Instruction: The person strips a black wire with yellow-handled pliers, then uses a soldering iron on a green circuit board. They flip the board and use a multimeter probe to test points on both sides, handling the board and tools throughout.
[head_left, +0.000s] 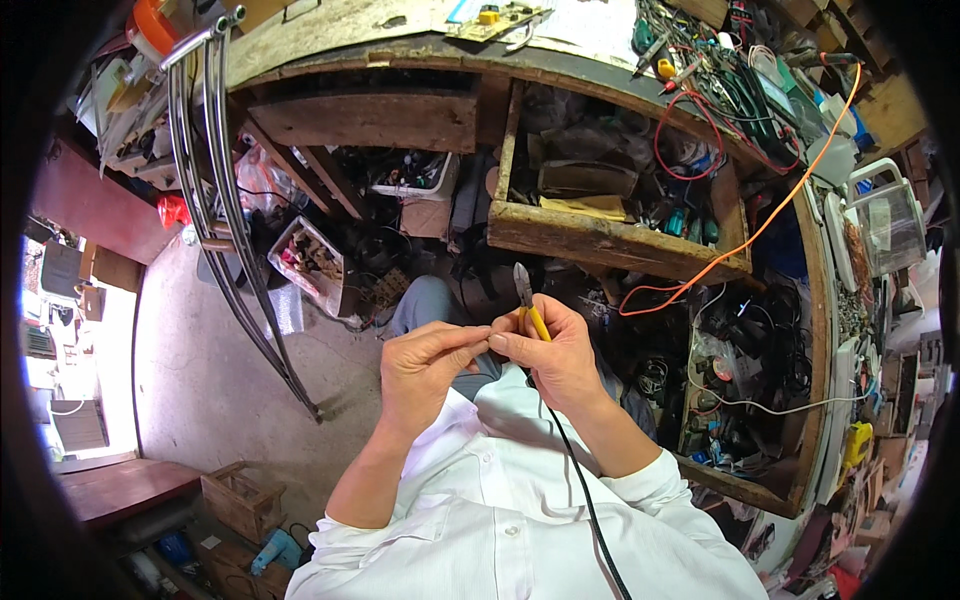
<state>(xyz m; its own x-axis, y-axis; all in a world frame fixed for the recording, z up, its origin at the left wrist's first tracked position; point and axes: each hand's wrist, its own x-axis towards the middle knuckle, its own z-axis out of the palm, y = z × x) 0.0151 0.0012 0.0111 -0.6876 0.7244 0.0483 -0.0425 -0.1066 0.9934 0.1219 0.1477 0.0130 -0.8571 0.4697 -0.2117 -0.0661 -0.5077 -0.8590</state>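
My right hand (555,355) is closed on pliers (532,308) with yellow handles, their metal jaws pointing up. My left hand (425,370) pinches at its fingertips, meeting my right thumb; whatever is pinched there is too small to make out. A black cable (572,458) runs from below my hands down over the white shirt (485,540). Both hands are held in front of my lap, below the open drawer.
A worn workbench (410,35) with tools spans the top, above an open wooden drawer (615,240). Bent chrome tubes (245,280) lean at left beside a box of parts (305,265). An orange cord (790,195) loops at right; a wooden crate (240,500) stands lower left.
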